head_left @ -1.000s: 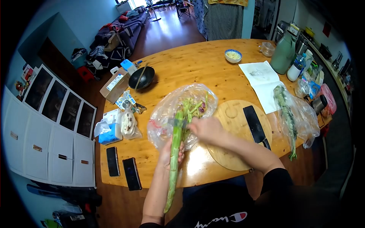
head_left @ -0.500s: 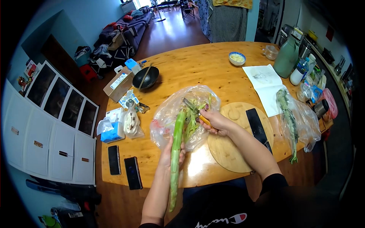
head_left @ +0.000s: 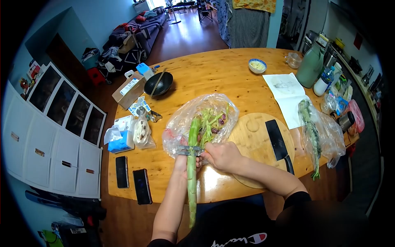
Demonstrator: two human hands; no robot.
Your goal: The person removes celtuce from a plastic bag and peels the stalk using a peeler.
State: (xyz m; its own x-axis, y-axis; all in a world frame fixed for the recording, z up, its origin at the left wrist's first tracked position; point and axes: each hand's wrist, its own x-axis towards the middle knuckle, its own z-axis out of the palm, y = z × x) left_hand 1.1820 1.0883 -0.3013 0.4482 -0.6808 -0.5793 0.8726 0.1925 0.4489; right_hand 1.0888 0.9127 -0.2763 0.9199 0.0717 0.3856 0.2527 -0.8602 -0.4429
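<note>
A long green celtuce stem (head_left: 191,181) slants from the plastic bag toward my body, its lower end near my shirt. My left hand (head_left: 181,164) is closed around it from beneath, fingers partly hidden behind the stem. In my right hand (head_left: 222,155) is a peeler (head_left: 187,150), its handle mostly covered by my fist. The metal head lies across the stem, just above my left hand. Beyond both hands, green and purplish peelings (head_left: 212,123) lie on the spread clear plastic bag (head_left: 173,119).
A round cutting board (head_left: 251,131) with a black cleaver (head_left: 276,140) sits to the right. Further right are an open booklet (head_left: 284,99) and a bagged leafy stalk (head_left: 311,127). Two phones (head_left: 142,186), tissues (head_left: 120,140) and a black bowl (head_left: 158,84) stand left.
My right hand has brought the peeler from the stem's far end down toward me, and its head now crosses the stem beside my left hand. My left hand keeps its grip.
</note>
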